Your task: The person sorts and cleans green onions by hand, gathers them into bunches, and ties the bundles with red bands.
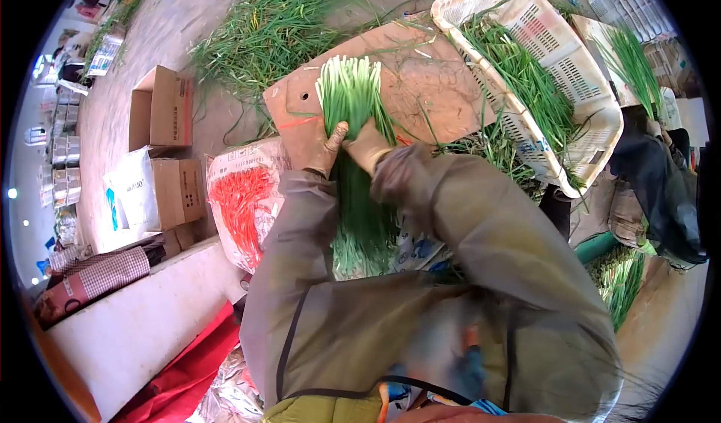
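A thick bunch of garlic chives (350,89) lies over a brown board (432,96), its pale cut ends at the far side and its green leaves trailing toward my lap. My left hand (327,149), in a soiled glove, grips the bunch from the left with the thumb up. From the right, my right hand (368,146) is wrapped round the same bunch, its fingers partly hidden by the stems. Left of my forearm, red strips (245,197) lie on a printed white sack (272,156).
A heap of loose greens (274,36) lies on the floor beyond the board. To the right stands a white plastic crate (578,70) with chives (526,77) inside. Cardboard boxes (169,111) stand at left. At far right a person (653,175) holds more chives (631,66).
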Demonstrator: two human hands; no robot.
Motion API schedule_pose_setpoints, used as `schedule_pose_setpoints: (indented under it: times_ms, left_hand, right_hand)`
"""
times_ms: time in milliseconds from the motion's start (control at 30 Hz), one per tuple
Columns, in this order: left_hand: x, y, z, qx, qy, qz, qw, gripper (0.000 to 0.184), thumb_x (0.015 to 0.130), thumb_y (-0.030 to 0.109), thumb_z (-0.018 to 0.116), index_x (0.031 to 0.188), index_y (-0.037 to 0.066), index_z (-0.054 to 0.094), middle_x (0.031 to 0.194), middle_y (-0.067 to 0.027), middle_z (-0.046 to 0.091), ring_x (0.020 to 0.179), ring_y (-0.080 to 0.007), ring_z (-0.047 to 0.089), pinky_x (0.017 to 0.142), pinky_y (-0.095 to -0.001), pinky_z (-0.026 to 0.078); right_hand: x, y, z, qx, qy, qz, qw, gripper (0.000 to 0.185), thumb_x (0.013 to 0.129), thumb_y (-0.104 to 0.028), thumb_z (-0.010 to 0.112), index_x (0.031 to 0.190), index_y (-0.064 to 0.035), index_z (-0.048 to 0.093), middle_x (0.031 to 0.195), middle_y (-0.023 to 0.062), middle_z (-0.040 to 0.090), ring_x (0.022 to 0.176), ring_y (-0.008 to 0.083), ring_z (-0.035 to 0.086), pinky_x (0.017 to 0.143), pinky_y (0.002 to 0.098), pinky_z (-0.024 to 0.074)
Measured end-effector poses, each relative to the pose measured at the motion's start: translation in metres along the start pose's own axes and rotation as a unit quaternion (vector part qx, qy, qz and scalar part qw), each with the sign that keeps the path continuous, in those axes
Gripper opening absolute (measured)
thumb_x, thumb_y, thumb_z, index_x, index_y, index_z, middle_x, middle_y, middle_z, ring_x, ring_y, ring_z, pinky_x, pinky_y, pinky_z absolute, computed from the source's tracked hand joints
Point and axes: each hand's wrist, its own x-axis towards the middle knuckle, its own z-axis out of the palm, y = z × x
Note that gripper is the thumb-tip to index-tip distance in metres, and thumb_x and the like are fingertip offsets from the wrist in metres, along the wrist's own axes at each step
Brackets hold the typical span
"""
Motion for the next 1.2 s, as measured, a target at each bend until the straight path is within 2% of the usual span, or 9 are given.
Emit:
schedule_pose_setpoints:
  times_ms: [67, 333, 400, 467, 667, 733, 1000, 1067, 1200]
  left_hand:
    - [0.003, 0.008, 0.000, -0.108, 0.007, -0.016, 0.994, 0.068, 0.077, 0.055, 0.058, 0.116, 0.000, 0.051, 0.106, -0.0196, 0.058, 0.095, -0.0337, 0.055, 0.083, -0.0386, 0.042]
    - [0.020, -0.042, 0.061, -0.168, -0.063, -0.344, 0.922, 0.096, 0.061, 0.059, 0.069, 0.121, -0.010, 0.039, 0.115, -0.0289, 0.050, 0.107, -0.0380, 0.050, 0.091, -0.0395, 0.040]
    - [0.016, -0.006, 0.062, -0.014, 0.028, -0.367, 0.930, 0.096, 0.062, 0.059, 0.068, 0.123, -0.008, 0.037, 0.118, -0.0294, 0.048, 0.108, -0.0388, 0.049, 0.092, -0.0426, 0.039]
    - [0.014, 0.000, 0.063, 0.023, 0.071, -0.365, 0.928, 0.090, 0.063, 0.058, 0.068, 0.119, -0.008, 0.042, 0.111, -0.0285, 0.052, 0.103, -0.0386, 0.052, 0.088, -0.0435, 0.041]
    - [0.008, -0.028, 0.065, -0.140, 0.119, -0.323, 0.928, 0.067, 0.068, 0.049, 0.068, 0.107, -0.004, 0.054, 0.099, -0.0252, 0.059, 0.091, -0.0392, 0.056, 0.079, -0.0432, 0.043]
    - [0.008, -0.017, 0.059, -0.099, 0.127, -0.337, 0.928, 0.066, 0.069, 0.050, 0.067, 0.107, -0.003, 0.055, 0.098, -0.0249, 0.059, 0.091, -0.0392, 0.056, 0.078, -0.0430, 0.043]
    - [0.005, -0.024, 0.058, -0.073, 0.120, -0.362, 0.921, 0.066, 0.073, 0.054, 0.060, 0.110, -0.001, 0.054, 0.098, -0.0239, 0.060, 0.092, -0.0384, 0.056, 0.081, -0.0425, 0.042]
    - [0.006, -0.021, 0.057, -0.092, 0.123, -0.370, 0.916, 0.066, 0.073, 0.054, 0.060, 0.110, 0.000, 0.054, 0.099, -0.0243, 0.059, 0.093, -0.0382, 0.056, 0.082, -0.0418, 0.041]
    - [0.002, -0.033, 0.065, -0.080, 0.145, -0.347, 0.923, 0.066, 0.074, 0.053, 0.060, 0.110, -0.001, 0.054, 0.099, -0.0244, 0.059, 0.094, -0.0380, 0.056, 0.082, -0.0416, 0.041]
  right_hand:
    - [0.004, -0.018, 0.010, 0.022, -0.024, 0.036, 0.999, 0.075, 0.080, -0.029, 0.056, 0.133, 0.0047, 0.016, 0.108, 0.0252, 0.057, 0.100, 0.0381, 0.057, 0.089, 0.0433, 0.0426]
    - [0.012, -0.013, -0.008, -0.133, -0.149, -0.055, 0.978, 0.055, 0.077, -0.033, 0.056, 0.114, 0.0077, 0.047, 0.105, 0.0256, 0.058, 0.101, 0.0363, 0.056, 0.086, 0.0395, 0.0438]
    - [0.019, 0.010, -0.022, -0.199, -0.164, -0.169, 0.951, 0.052, 0.076, -0.034, 0.057, 0.110, 0.0056, 0.052, 0.101, 0.0243, 0.060, 0.099, 0.0363, 0.056, 0.084, 0.0395, 0.0441]
    - [0.015, 0.004, -0.060, -0.273, -0.214, -0.173, 0.922, 0.042, 0.076, -0.034, 0.057, 0.099, 0.0004, 0.060, 0.096, 0.0214, 0.062, 0.095, 0.0352, 0.057, 0.082, 0.0396, 0.0444]
    - [0.074, 0.025, -0.083, 0.023, -0.074, -0.155, 0.985, 0.019, 0.082, -0.024, 0.057, 0.088, -0.0068, 0.064, 0.070, 0.0071, 0.063, 0.055, 0.0152, 0.057, 0.055, 0.0298, 0.0465]
    - [0.086, 0.020, -0.083, -0.005, 0.063, -0.234, 0.970, 0.015, 0.082, -0.021, 0.057, 0.087, -0.0095, 0.065, 0.070, 0.0073, 0.062, 0.056, 0.0161, 0.058, 0.056, 0.0302, 0.0460]
    - [0.145, 0.007, -0.045, 0.134, -0.009, -0.190, 0.973, 0.015, 0.078, -0.021, 0.057, 0.088, -0.0176, 0.068, 0.087, 0.0092, 0.065, 0.075, 0.0256, 0.060, 0.067, 0.0350, 0.0457]
    - [0.138, 0.000, -0.050, -0.022, 0.096, -0.298, 0.949, 0.022, 0.080, -0.016, 0.053, 0.099, -0.0123, 0.064, 0.087, 0.0133, 0.064, 0.072, 0.0280, 0.060, 0.066, 0.0388, 0.0463]
    - [0.137, -0.023, -0.044, -0.249, 0.105, -0.259, 0.927, 0.026, 0.076, -0.016, 0.055, 0.099, -0.0083, 0.063, 0.095, 0.0145, 0.063, 0.084, 0.0294, 0.061, 0.073, 0.0388, 0.0464]
